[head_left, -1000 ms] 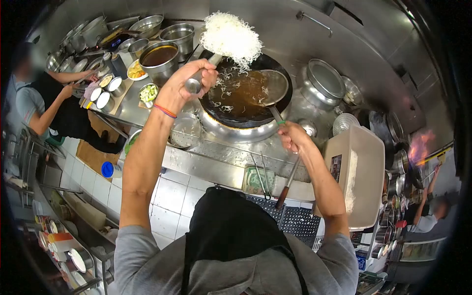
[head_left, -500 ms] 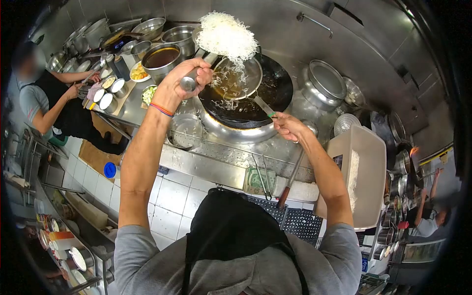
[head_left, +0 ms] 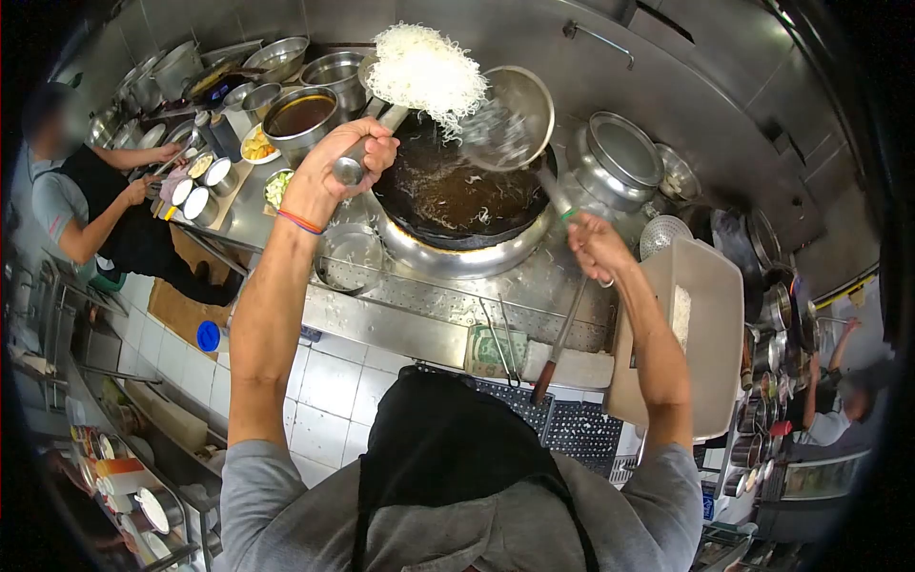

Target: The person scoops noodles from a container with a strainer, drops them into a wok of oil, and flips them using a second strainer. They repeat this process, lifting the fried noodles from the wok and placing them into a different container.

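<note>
My left hand (head_left: 345, 160) is closed round the tubular handle of a metal scoop (head_left: 393, 116), raised over the left side of the wok. White noodle-like shreds (head_left: 426, 74) are heaped on it and hide most of its bowl. My right hand (head_left: 597, 246) grips a mesh skimmer (head_left: 536, 81) by its handle, which has a green part. The skimmer is tilted up beside the heap, with blurred shreds in its mesh. Below both tools, the black wok (head_left: 400, 210) holds brown oil (head_left: 453, 191) with a few loose shreds floating in it.
At left stand a pot of dark liquid (head_left: 300, 112), a plate of yellow pieces (head_left: 257, 146) and a co-worker (head_left: 105, 200). On the right are a lidded pot (head_left: 624, 153) and a large beige bin (head_left: 705, 334). Tongs (head_left: 503, 338) lie along the front edge.
The skimmer has moved up and right, away from under the heap and off the wok's oil, with my right hand shifting right. The view has shifted slightly.
</note>
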A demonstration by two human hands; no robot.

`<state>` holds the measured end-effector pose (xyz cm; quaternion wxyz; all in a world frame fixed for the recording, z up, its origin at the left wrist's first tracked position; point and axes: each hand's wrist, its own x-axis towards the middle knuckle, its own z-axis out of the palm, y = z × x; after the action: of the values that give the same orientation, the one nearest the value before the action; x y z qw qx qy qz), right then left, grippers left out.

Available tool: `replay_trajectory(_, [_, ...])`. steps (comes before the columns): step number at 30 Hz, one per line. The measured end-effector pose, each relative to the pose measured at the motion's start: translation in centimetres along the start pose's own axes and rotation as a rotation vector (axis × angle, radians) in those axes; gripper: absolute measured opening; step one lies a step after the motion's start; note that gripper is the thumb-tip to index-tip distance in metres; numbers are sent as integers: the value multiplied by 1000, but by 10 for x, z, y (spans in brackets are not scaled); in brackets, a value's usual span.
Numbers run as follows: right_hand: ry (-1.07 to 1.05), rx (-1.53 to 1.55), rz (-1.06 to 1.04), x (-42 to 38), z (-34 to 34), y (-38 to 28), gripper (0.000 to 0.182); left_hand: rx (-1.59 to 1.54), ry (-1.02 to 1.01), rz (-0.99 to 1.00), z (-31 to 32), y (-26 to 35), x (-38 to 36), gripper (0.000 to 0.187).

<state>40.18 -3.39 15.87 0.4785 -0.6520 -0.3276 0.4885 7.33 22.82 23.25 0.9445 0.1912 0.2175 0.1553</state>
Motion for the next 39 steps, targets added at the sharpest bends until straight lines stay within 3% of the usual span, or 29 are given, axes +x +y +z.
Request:
replay_trajectory(2, [227,-391,-118,15,-25,-1,32,18,-5,14,-1,-1,-1,25])
replay_trajectory(6, [243,-620,-294,59,-92,26,27,10,11,-3,-7,-3,-1,24])
replay_trajectory(8, [12,-421,49,52,-95,9,19,3,14,4,-11,-3,0,24])
replay_trajectory(9, [5,-425,50,46,-92,0,19,-15,-2,-11,-14,-4,0,24])
replay_trajectory(11, [-155,-271,293,30,-85,-18,9,-40,-16,-22,-18,-6,0,24])
replay_trajectory(15, [-244,-181,382,8,-69,-21,11,-52,-21,-15,-22,-6,-5,24])
replay_trajectory(18, [-249,69,451,-29,-21,-35,5,-27,-17,0,-24,-6,-11,24])
replay_trajectory(22, [-237,267,500,-33,6,-25,5,-47,-5,10,-19,-4,-13,23])
replay_trajectory(26, [-248,396,422,-36,51,-20,6,-35,-2,20,-14,-1,-18,21])
replay_trajectory(29, [-332,488,408,-2,56,-7,8,-27,11,21,-11,-2,-19,21])
replay_trajectory(33, [-269,701,444,44,65,-9,9,-33,-10,-5,-13,-1,-20,21])
replay_trajectory(39, [-180,532,240,68,74,11,2,-7,-39,-10,-32,-7,-21,20])
